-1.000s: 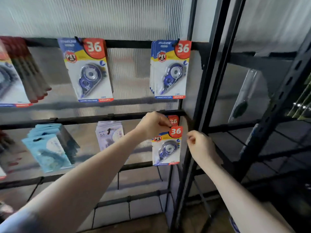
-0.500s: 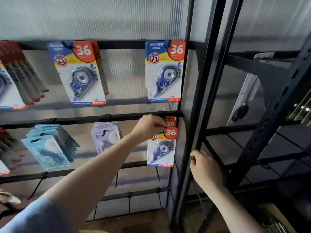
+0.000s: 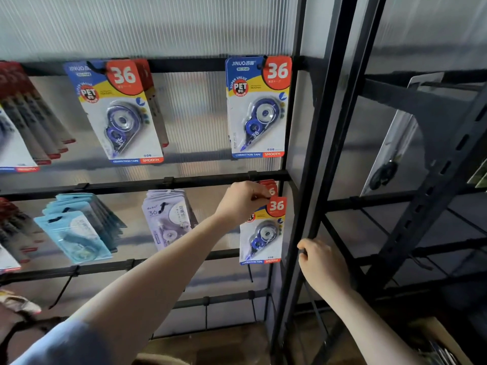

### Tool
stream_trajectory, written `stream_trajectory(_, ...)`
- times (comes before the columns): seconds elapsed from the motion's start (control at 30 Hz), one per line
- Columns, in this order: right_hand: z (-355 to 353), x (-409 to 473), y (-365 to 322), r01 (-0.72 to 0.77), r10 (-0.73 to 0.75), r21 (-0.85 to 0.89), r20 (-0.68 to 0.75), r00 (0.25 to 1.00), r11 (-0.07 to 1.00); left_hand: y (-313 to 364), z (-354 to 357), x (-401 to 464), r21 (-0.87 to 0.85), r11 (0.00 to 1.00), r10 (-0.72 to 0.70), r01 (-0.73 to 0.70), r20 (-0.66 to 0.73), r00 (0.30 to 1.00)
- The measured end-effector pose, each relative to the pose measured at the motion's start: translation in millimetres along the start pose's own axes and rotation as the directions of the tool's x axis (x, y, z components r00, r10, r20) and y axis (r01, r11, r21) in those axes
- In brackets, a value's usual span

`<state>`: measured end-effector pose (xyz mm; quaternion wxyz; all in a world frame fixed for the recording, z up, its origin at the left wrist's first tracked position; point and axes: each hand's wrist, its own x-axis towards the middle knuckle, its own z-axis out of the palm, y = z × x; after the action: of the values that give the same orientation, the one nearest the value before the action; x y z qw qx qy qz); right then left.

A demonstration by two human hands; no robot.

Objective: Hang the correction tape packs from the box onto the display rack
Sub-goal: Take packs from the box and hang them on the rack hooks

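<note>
My left hand [image 3: 241, 200] pinches the top of a correction tape pack [image 3: 262, 234], blue and white with a red "36" badge, at a hook on the middle bar [image 3: 205, 179] of the black display rack. More packs [image 3: 268, 186] of the same kind hang behind it. My right hand [image 3: 320, 263] grips the rack's vertical black post [image 3: 320, 180], lower right of the pack. On the top bar hang further packs of the same kind, one stack at the right [image 3: 258, 106] and one at the middle left [image 3: 120, 111].
Purple packs [image 3: 168, 219] and light blue packs [image 3: 79, 230] hang on the middle bar to the left. Red-edged packs [image 3: 29, 119] fill the far left. A second black shelf frame [image 3: 432, 180] stands to the right. A cardboard box corner [image 3: 434, 338] shows at lower right.
My right hand has dropped from beside the pack down to the post and taken hold of it. My left hand stays on the pack at the hook. The view has shifted slightly.
</note>
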<state>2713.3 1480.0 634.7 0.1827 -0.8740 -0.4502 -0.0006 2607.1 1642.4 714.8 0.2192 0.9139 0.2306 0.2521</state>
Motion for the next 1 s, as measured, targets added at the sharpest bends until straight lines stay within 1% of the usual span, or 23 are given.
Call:
stream_trajectory(0.1,1,-3,0,0.009,-0.008,-0.013,0.022,1.000,1.000,-7,3,-4,-0.025,1.000,-0.008,0.008,-0.026,1.000)
stream_trajectory(0.27,3,-5,5,0.030,-0.029,-0.014,0.033,0.999,0.999,-16,6,-7,-0.018,1.000,0.024,-0.025,-0.059,0.998)
stream_trajectory(0.37,2,-6,8,0.031,-0.031,-0.004,0.042,0.999,1.000,-18,11,-4,0.006,1.000,-0.001,0.002,-0.067,0.998)
stream_trajectory(0.57,3,-12,11,0.056,-0.055,-0.009,0.069,0.996,0.998,-20,23,5,0.051,0.995,-0.076,0.086,-0.179,0.981)
stream_trajectory(0.83,3,-23,-2,0.099,-0.098,-0.010,0.093,0.991,0.995,-24,21,-7,0.146,0.983,-0.063,0.113,-0.307,0.949)
stream_trajectory(1.0,9,-29,-22,0.108,-0.109,0.015,0.067,0.992,0.994,-33,4,-44,0.200,0.970,-0.065,0.135,-0.324,0.944)
